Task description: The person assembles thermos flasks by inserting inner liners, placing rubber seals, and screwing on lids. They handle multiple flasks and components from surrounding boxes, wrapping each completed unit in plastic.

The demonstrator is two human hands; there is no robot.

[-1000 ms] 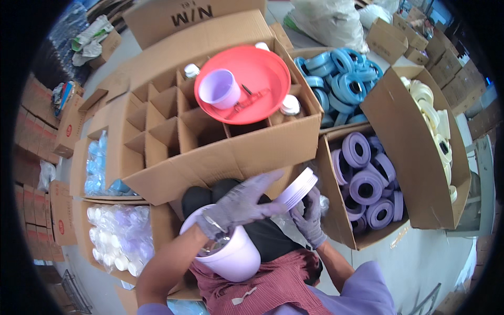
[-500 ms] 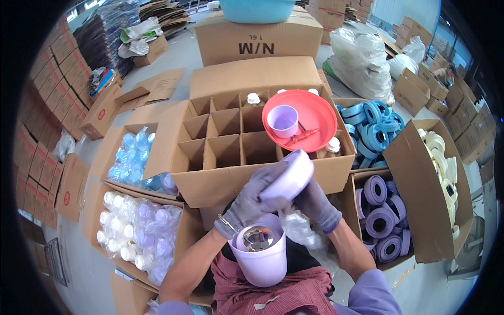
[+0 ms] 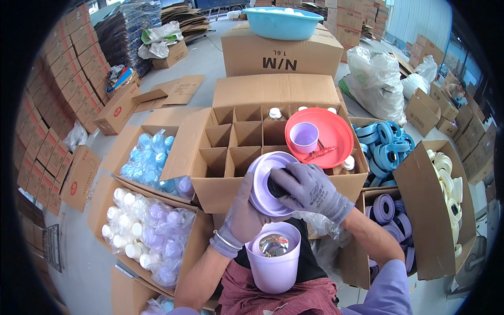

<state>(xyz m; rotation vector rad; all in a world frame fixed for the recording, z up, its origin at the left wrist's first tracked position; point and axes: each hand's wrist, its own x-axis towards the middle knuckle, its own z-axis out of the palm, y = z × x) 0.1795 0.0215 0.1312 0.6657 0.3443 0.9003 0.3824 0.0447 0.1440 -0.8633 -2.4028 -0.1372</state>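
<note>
My left hand [image 3: 242, 210], in a grey glove, grips a lilac ring-shaped plastic part [image 3: 258, 181] by its lower left rim and holds it tilted above my lap. The gloved fingers of my right hand [image 3: 315, 191] are closed around a dark round piece [image 3: 275, 187] at the ring's centre; they cover much of it. Just below my hands, a lilac vacuum flask body [image 3: 273, 270] stands upright in my lap, with a shiny silver rounded surface [image 3: 274, 245] inside its open top.
Ahead stands a divided carton [image 3: 278, 186], with a red tray [image 3: 336, 142] holding a lilac cup [image 3: 304, 137]. Boxes of bagged caps [image 3: 149, 231] sit left; boxes of blue rings [image 3: 386, 152], lilac rings [image 3: 384, 209] and cream parts [image 3: 446, 184] sit right. A blue basin [image 3: 283, 25] rests farther back.
The lilac ring has turned so its round opening faces me. My right hand has moved from the ring's outer side onto the dark centre piece. The view has shifted, showing more of the basin.
</note>
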